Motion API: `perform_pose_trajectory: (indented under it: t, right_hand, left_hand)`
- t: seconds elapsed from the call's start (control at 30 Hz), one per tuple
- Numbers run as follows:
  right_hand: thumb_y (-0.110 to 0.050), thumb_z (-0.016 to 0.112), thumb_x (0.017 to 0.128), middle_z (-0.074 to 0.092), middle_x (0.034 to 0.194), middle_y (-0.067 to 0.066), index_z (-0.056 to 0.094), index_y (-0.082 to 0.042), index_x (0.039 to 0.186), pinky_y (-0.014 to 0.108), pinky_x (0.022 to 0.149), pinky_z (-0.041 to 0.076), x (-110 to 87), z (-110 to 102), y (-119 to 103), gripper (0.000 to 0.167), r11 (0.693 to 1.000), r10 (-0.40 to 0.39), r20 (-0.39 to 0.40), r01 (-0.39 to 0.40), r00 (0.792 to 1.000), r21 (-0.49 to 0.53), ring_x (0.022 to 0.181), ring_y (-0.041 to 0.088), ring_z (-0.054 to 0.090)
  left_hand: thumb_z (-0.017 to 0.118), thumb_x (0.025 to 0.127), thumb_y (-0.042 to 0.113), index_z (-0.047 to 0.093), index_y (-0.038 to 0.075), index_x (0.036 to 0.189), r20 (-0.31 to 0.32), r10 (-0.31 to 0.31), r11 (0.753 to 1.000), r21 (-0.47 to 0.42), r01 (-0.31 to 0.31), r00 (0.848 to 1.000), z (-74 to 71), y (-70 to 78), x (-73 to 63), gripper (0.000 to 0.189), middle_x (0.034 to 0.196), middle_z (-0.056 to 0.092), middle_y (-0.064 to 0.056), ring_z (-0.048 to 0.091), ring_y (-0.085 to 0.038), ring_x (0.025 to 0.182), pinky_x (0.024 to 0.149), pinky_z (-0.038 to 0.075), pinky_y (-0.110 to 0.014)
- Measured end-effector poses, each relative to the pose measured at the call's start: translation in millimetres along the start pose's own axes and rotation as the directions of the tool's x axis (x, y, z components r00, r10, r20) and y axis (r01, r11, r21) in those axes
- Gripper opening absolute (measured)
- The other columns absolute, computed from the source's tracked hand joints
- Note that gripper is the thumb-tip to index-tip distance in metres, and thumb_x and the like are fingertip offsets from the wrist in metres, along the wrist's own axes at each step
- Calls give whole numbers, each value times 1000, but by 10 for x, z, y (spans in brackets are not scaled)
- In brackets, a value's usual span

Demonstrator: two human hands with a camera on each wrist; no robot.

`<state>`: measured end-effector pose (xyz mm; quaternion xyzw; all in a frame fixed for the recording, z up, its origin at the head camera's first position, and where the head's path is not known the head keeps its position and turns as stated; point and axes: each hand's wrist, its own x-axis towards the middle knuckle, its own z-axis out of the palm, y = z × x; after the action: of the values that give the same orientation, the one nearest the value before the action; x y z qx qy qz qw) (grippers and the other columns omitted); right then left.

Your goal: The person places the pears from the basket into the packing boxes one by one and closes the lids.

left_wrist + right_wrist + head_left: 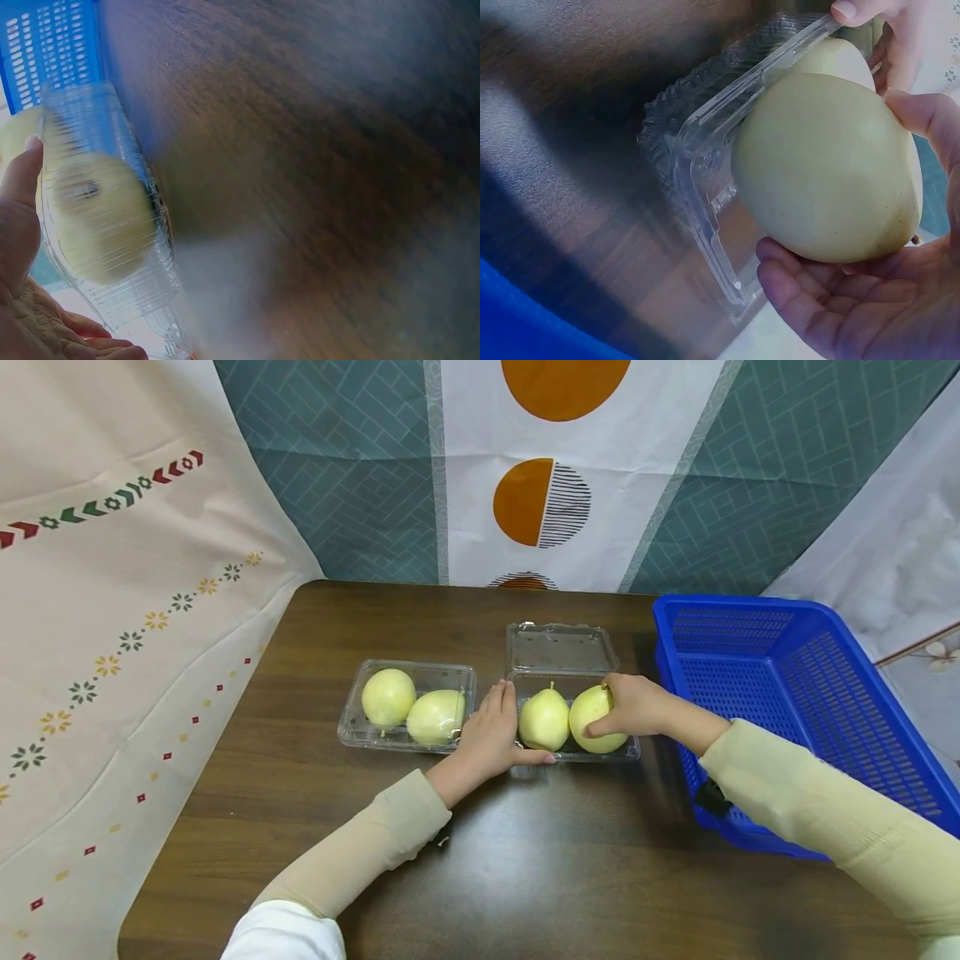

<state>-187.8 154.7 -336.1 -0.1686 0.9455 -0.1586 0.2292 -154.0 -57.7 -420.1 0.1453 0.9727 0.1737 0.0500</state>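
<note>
My right hand (630, 706) grips a pale yellow-green pear (592, 720) at the right end of an open clear plastic clamshell box (618, 755). In the right wrist view, the thumb and fingers are around opposite sides of this pear (825, 165), which overlaps the box rim. A second pear (543, 720), stem up, sits in the box just left of it. My left hand (491, 731) rests against the box's left end, its fingers straight along that side and its thumb (22, 176) along the near wall. The box's lid (561, 648) is folded back.
Left of my left hand stands another clear box (352, 727) with two pears (388, 697) inside. A blue plastic basket (757, 635) stands at the right, beneath my right forearm. Everything rests on a brown wooden table (315, 827), with patterned cloths hanging behind and at the left.
</note>
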Motion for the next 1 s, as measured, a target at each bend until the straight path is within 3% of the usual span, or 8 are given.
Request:
perform_pose_trajectory:
  t: [0.33,0.6,1.0]
  right_hand:
    - [-38,74,74,61,89,16,52,13,111,33,65,50,111,41,9,66,999,35,27,-35,999,-14,77,24,58]
    - [-37,74,74,61,85,14,56,8,101,32,64,50,171,67,30,56,999,39,52,-39,998,-1,74,23,57]
    - [-42,74,74,59,79,10,57,7,96,29,59,47,246,140,52,56,997,49,87,-42,995,-71,70,21,54]
  left_hand:
    - [70,64,73,20,-6,148,4,0,1000,4,0,1000,8,6,7,125,152,26,-23,30,-34,140,103,42,-45]
    - [70,64,73,22,-6,147,-12,6,1000,23,-5,1000,6,1,1,124,151,28,-23,31,-34,139,103,42,-44]
    - [69,64,74,20,-5,148,-4,-1,1000,17,1,1000,4,-3,-5,125,152,27,-23,30,-34,140,102,43,-44]
